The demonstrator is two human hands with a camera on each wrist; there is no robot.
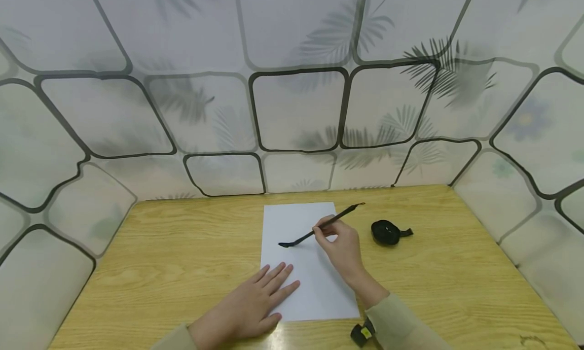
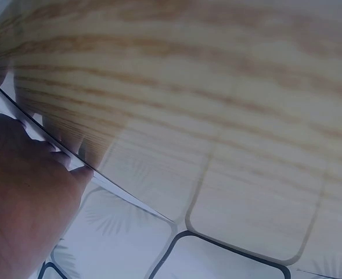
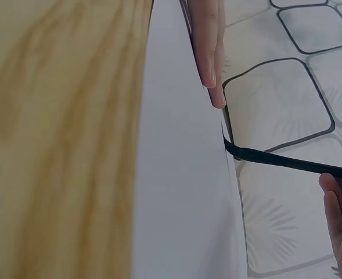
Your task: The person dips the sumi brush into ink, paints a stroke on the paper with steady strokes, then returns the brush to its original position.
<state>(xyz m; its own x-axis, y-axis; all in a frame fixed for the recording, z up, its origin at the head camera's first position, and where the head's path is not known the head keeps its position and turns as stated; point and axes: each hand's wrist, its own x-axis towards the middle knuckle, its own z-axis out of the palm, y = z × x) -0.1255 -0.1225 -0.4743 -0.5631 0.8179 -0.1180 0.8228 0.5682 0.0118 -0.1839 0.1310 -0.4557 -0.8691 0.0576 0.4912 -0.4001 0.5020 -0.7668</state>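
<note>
Black, the slender brush bends at its tip.

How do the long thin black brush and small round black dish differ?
The long thin black brush is stick-like; the small round black dish is bowl-shaped with a short handle. The brush is held in the right hand; the dish sits on the yellow wood-grain table. The brush slants over the white paper sheet; the dish is right of the sheet. Both look black.
</note>
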